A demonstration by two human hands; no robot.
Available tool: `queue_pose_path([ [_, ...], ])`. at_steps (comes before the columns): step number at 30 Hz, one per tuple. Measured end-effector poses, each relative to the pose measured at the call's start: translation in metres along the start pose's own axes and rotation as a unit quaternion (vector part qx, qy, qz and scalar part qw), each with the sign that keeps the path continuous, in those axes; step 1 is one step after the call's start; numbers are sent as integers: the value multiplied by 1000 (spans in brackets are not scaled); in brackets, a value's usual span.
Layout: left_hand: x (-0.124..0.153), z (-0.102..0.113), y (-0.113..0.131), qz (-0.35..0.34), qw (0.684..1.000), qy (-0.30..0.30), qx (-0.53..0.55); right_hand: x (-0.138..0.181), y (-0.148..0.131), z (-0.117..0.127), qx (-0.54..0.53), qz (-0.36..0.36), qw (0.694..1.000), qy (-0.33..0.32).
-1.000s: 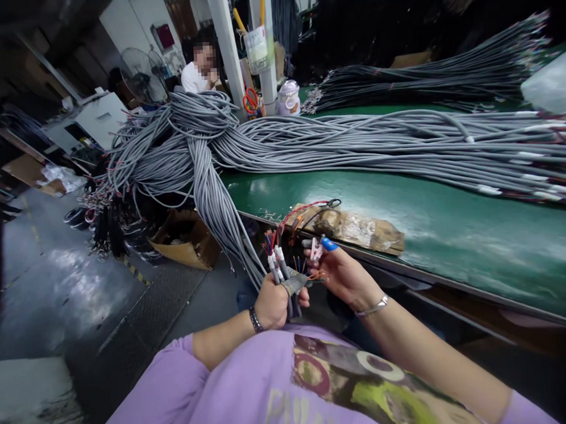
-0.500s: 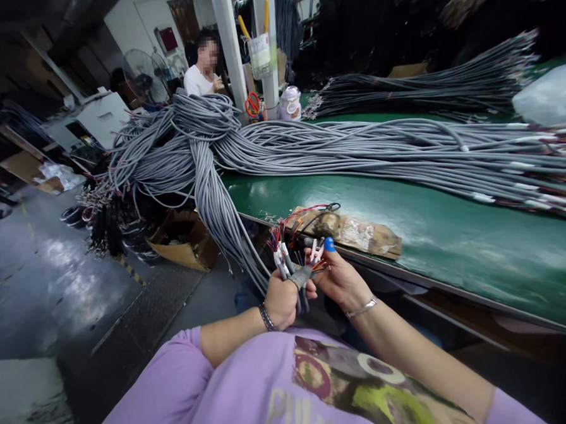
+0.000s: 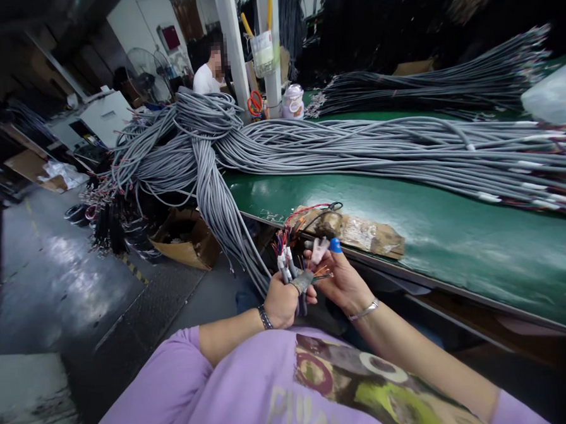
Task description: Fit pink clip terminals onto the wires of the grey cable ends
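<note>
My left hand (image 3: 282,300) is closed around several grey cables (image 3: 286,265), whose stripped ends fan out in red, blue and other coloured wires. Grey wrapping, perhaps tape on the thumb, shows at its top. Beside it, my right hand (image 3: 341,282) pinches a small pale pink clip-like tool (image 3: 319,250); a blue cover (image 3: 335,245) sits on one fingertip. Between the hands, thin wires (image 3: 321,273) with orange and green strands spread toward the right palm. A long hank of grey cable (image 3: 216,203) hangs off the bench edge toward my left hand.
A green bench (image 3: 436,229) runs along my right, with a taped wooden board (image 3: 360,230) at its edge. Long grey cables (image 3: 379,147) lie across it, darker ones (image 3: 428,90) behind. A cardboard box (image 3: 184,239) stands on the floor. A co-worker (image 3: 206,77) sits beyond the post (image 3: 270,61).
The pink tool has turned slightly in my right hand, and the thin wires fan out more beside it. My left hand keeps its hold on the cables. The view has shifted slightly.
</note>
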State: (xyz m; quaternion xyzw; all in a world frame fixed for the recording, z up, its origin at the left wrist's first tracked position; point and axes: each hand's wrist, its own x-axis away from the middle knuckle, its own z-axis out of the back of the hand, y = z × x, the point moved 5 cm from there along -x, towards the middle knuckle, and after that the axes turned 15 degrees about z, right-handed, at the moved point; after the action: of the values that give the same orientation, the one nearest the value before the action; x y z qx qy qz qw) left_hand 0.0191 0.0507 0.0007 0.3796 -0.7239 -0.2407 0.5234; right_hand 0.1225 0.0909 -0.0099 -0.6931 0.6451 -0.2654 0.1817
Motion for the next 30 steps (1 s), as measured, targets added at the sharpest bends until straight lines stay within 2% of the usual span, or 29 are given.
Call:
queue_pose_path([
  [4,5,3,0,-2,1000,-2,0,7,-5,8,-6,-14,1000,-20],
  [8,6,9,-3,-2,1000,4,-1,30,-5,7,51,-29,993,-107],
  [10,4,10,-5,-7,1000,3,-8,42,-3,1,100,-14,983,-154],
  [13,3,9,-8,-17,999,-5,-26,51,-5,-6,184,45,972,-142],
  [16,3,7,-8,-15,998,-29,-55,52,-11,-11,229,72,962,-130],
  [22,7,5,-8,51,983,-99,-148,48,-18,-17,324,41,917,-227],
  [25,7,9,-7,42,986,-86,-140,46,-18,-16,343,57,913,-212],
  [30,5,11,-5,4,996,-56,-66,45,-17,-15,322,76,930,-161],
])
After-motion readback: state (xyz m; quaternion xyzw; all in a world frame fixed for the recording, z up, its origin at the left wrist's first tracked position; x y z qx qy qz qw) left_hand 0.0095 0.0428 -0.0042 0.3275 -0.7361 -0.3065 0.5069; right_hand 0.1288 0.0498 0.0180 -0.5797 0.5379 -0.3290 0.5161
